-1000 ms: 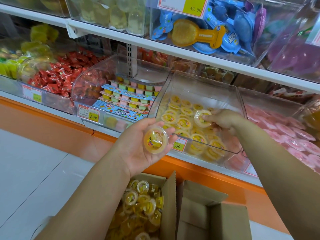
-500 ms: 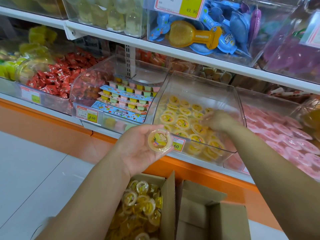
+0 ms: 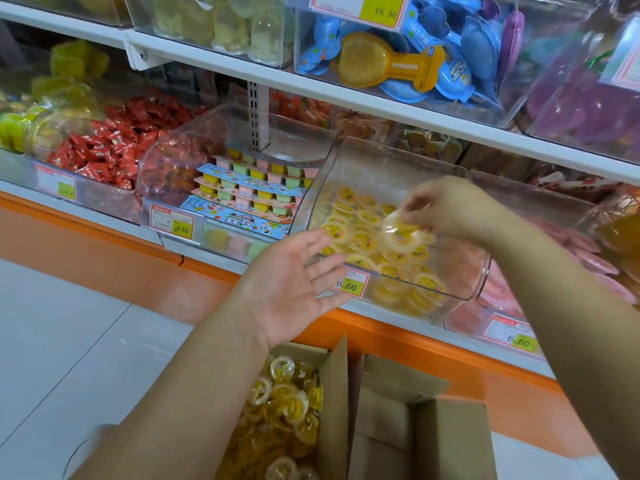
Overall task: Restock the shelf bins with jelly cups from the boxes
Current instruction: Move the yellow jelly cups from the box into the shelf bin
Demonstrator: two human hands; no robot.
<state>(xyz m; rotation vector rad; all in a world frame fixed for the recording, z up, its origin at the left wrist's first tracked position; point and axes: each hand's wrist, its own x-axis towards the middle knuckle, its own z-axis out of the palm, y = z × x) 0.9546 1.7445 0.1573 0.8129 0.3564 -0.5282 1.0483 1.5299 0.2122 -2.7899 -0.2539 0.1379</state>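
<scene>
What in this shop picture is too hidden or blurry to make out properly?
Head view, the only one.
Blurred: jelly cup pinched by the right hand, label unreadable.
Covered: price tag on the clear bin, its left part behind the left hand.
Cut off: cardboard box of cups, by the bottom edge and the left forearm; its fill is unknown.

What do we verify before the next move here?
1. Right hand pinches round yellow jelly cup: ok.
2. Cup is over the clear plastic shelf bin, inside its walls: ok.
3. Bin has room at the back: ok.
4. Left hand open and empty: ok.
5. Brown cardboard box holds more cups: ok.
6. Grip of the fingers secure: cannot tell, blurred.
</scene>
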